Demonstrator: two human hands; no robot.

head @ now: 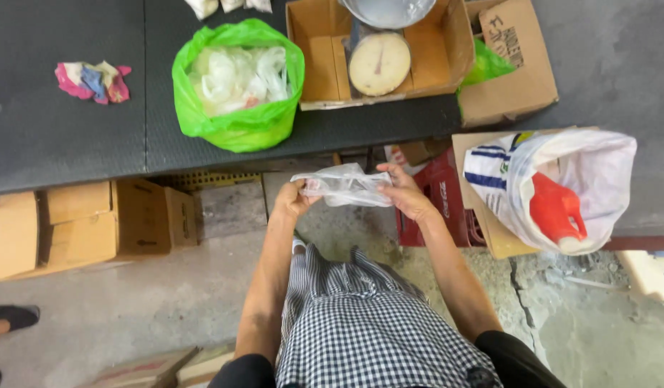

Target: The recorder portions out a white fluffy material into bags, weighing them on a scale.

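Clear plastic bag (344, 187) is held below the edge of the dark table (73, 129), just under the green bag (238, 126) of what appear to be clear bags. Left hand (292, 199) and right hand (404, 194) are pinched closed on its ends.

A green plastic bag (238, 86) full of clear bags sits on the dark table. Beside it stands an open brown carton (425, 54), then a second carton (515, 68) with dark print. Lower right leans a white bag (562, 183) with blue stripes; lower left lie flattened cartons (80, 226).
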